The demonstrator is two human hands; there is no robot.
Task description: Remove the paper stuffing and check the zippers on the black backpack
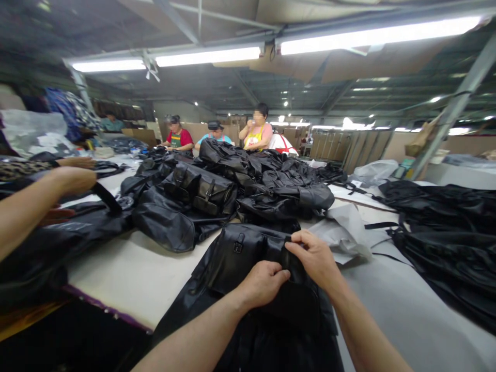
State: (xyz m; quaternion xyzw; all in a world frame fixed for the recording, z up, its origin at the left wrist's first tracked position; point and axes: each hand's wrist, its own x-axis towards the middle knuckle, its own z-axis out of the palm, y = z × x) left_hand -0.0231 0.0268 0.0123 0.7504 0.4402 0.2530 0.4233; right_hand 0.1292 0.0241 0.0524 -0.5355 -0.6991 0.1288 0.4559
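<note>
A black leather-look backpack (238, 266) lies in front of me at the table's edge, with flap pockets and a small buckle (238, 244) on the left pocket. My right hand (313, 253) is closed at the upper edge of the right pocket, thumb and forefinger pinching a dark strap or flap edge there. Just below and left of it, my left hand (263, 283) is closed too, its thumb and fingers pressed together on the same pocket. Those fingers partly hide what they grip, and black on black makes the strap hard to make out.
A heap of black bags (209, 186) covers the table beyond. At left, a co-worker's hands (75, 175) are over another black bag. Crumpled white wrapping (341, 232) and more black bags (445, 232) lie to the right. Several people sit or stand behind the heap.
</note>
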